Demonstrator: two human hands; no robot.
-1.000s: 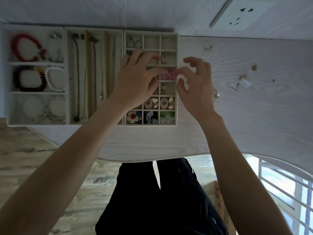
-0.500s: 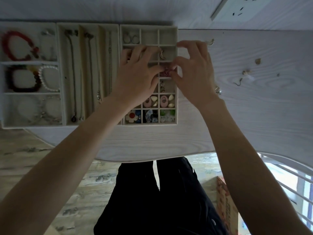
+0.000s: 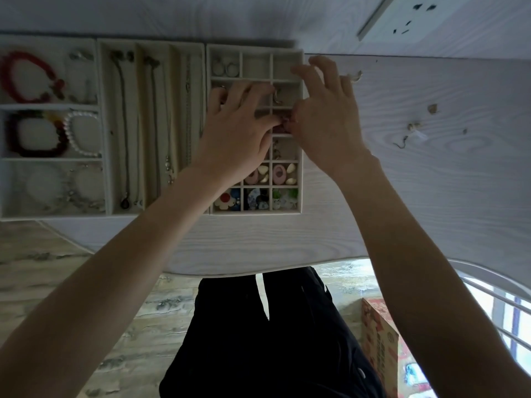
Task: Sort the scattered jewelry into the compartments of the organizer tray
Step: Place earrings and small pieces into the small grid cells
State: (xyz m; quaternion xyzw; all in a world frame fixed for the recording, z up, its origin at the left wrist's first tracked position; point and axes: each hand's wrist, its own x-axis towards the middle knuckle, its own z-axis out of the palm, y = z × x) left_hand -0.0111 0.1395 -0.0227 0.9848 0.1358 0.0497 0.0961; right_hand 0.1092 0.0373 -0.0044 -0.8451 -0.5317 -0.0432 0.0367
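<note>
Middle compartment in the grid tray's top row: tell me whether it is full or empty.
Empty. The middle top-row compartment shows only bare beige lining, while the compartment to its left holds two silver rings.

A room in a home, most likely a bedroom or dressing corner. A pale wood-grain table [image 3: 431, 196] with a curved front edge stands against a white wall fitted with a household wall socket [image 3: 413, 18]. On the table sit cream fabric-lined organizer trays [image 3: 207, 127] filled with personal jewellery: bead bracelets [image 3: 26, 76], long necklaces [image 3: 123, 124] and small earrings [image 3: 280, 173]. Below the table edge is worn wood-look flooring [image 3: 57, 268], a printed cardboard box [image 3: 379, 334] on the floor, and white window bars [image 3: 494, 288] with daylight behind them.
</note>
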